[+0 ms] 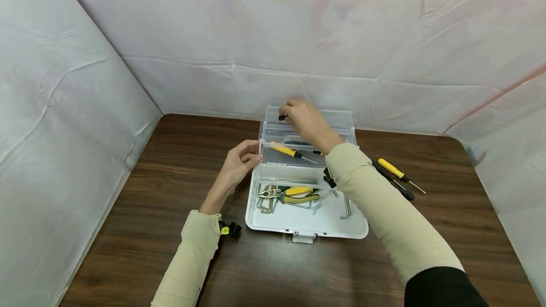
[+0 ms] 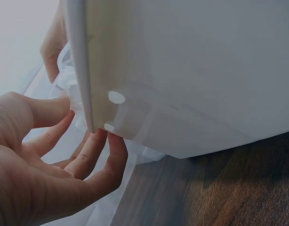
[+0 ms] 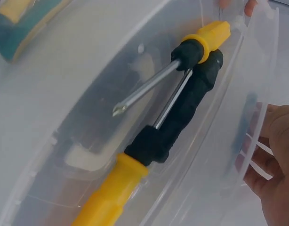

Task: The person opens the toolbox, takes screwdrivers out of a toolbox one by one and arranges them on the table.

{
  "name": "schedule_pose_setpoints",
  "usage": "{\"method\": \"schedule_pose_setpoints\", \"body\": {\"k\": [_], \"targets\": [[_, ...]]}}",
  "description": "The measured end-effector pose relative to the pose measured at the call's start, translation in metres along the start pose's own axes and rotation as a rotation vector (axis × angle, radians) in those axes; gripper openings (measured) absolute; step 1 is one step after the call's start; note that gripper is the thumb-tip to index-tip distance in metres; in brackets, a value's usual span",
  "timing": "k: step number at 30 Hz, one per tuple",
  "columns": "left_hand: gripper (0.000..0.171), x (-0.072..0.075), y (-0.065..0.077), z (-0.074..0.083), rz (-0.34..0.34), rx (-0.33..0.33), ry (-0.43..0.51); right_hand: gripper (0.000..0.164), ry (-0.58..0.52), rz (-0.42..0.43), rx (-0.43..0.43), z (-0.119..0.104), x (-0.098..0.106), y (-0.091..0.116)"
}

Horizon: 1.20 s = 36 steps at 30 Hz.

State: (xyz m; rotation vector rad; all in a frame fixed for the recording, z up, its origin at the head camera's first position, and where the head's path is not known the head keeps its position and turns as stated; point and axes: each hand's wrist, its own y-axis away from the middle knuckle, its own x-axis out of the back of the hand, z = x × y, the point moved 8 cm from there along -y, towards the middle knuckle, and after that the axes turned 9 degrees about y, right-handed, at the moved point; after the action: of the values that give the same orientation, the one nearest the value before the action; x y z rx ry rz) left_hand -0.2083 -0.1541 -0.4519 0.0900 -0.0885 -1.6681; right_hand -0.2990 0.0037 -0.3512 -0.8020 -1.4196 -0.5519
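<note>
A white toolbox (image 1: 290,224) stands on the table with its clear lid (image 1: 341,120) raised at the back. My left hand (image 1: 239,162) grips the lid's left edge, thumb in front and fingers curled behind; the left wrist view shows the fingers (image 2: 118,155) touching the white panel. Over the lid, my right hand (image 1: 309,122) holds a small black object (image 1: 282,117) at the fingertips, its kind mostly hidden. In the clear compartment below lie yellow-and-black screwdrivers (image 3: 104,193) and a black-handled one (image 3: 187,103). Pliers (image 1: 294,193) lie in the white base.
Several hex keys (image 1: 266,203) and a small spanner (image 1: 316,207) share the base with the pliers. Right of the toolbox, a yellow screwdriver (image 1: 391,168) and black-handled tools (image 1: 405,193) lie on the wooden table (image 1: 170,193). A white sheet (image 1: 192,79) hangs behind.
</note>
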Motion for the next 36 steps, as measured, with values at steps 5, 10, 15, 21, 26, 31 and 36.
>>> {"method": "schedule_pose_setpoints", "body": {"k": [5, 10, 15, 21, 26, 31, 36], "targets": [[0.045, 0.000, 0.000, 0.002, -0.011, -0.021, 0.017, 0.022, -0.011, 0.024, -0.009, 0.005, 0.005, 0.006], [0.045, 0.000, -0.001, 0.000, -0.016, -0.022, 0.016, 0.022, -0.015, 0.035, -0.012, 0.010, 0.011, 0.014], [0.045, 0.000, -0.001, 0.000, -0.016, -0.023, 0.026, 0.021, 0.001, 0.051, -0.011, 0.012, 0.017, 0.023], [0.044, -0.001, -0.002, 0.000, -0.013, -0.029, 0.037, 0.019, -0.019, 0.061, -0.027, 0.018, 0.023, 0.035], [0.045, -0.002, -0.001, -0.001, -0.013, -0.021, 0.026, 0.020, -0.028, 0.059, -0.039, 0.022, 0.028, 0.048], [0.045, -0.002, 0.000, 0.000, -0.013, -0.018, -0.001, 0.021, 0.018, 0.068, -0.052, 0.024, 0.033, 0.063], [0.045, -0.001, -0.001, 0.001, -0.009, -0.012, -0.013, 0.020, 0.066, 0.097, -0.076, 0.024, 0.040, 0.080]]}}
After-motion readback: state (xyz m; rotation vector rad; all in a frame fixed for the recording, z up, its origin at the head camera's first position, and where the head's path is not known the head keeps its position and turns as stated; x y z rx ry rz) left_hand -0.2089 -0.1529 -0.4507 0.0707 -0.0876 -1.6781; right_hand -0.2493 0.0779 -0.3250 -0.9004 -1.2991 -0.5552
